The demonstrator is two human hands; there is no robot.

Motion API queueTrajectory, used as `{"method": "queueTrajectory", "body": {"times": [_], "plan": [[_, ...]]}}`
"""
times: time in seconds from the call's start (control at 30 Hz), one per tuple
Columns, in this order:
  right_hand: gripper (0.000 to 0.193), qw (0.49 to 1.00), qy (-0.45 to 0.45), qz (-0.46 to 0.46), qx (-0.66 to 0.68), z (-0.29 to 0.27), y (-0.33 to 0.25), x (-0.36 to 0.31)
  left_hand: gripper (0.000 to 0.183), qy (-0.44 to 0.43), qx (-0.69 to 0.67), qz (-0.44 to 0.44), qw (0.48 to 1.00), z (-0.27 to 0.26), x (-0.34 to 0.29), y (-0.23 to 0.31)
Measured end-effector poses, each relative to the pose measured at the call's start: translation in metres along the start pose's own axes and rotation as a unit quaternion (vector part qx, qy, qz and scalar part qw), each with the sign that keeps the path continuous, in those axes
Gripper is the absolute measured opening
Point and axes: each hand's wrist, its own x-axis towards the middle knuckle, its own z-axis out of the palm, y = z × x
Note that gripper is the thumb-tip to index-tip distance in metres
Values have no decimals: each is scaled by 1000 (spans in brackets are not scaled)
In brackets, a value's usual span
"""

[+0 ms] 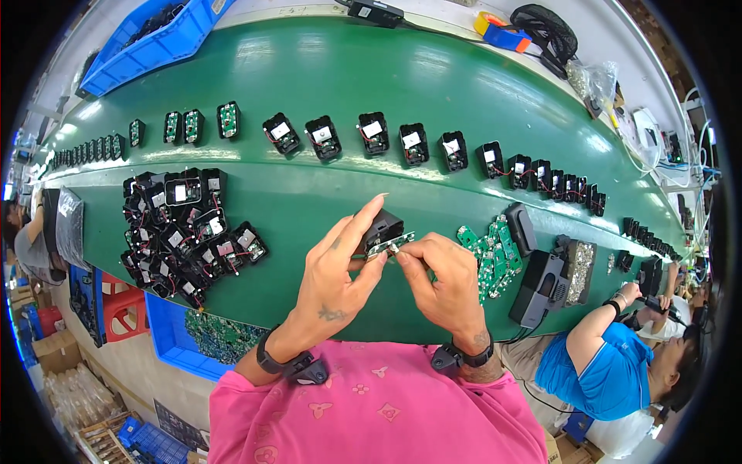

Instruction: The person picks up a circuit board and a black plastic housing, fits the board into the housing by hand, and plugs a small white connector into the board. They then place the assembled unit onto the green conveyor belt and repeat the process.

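In front of my chest, my left hand (pixel 331 280) is closed around a small black plastic housing (pixel 383 224), its fingers behind and its thumb at the near side. A green circuit board (pixel 400 241) sits tilted at the housing's open side, above the left thumb. My right hand (pixel 446 280) meets it from the right, thumb and index finger pinched together at the board's near edge. Whatever lies between those fingertips is too small and too covered to make out. Loose green circuit boards (pixel 495 259) lie in a pile just right of my right hand.
A heap of black housings (pixel 174 240) lies left on the green table (pixel 309 69). Housings (pixel 373 133) stand in a curved row beyond my hands. Right are a black device (pixel 539 288) and a box of small metal parts (pixel 580 272). A co-worker (pixel 607 359) sits at right.
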Motion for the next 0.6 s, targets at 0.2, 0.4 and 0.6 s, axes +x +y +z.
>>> {"method": "queueTrajectory", "body": {"times": [0.2,0.4,0.6], "plan": [[9,999,-25,-33,-22,-2,4,-1,64,-36,129,32,991,-1,-1,-3],[7,998,-61,-16,-6,-1,8,-1,62,-26,193,61,979,1,-2,-6],[6,996,-45,-11,-75,20,30,-20,57,-19,196,50,979,13,3,-26]]}}
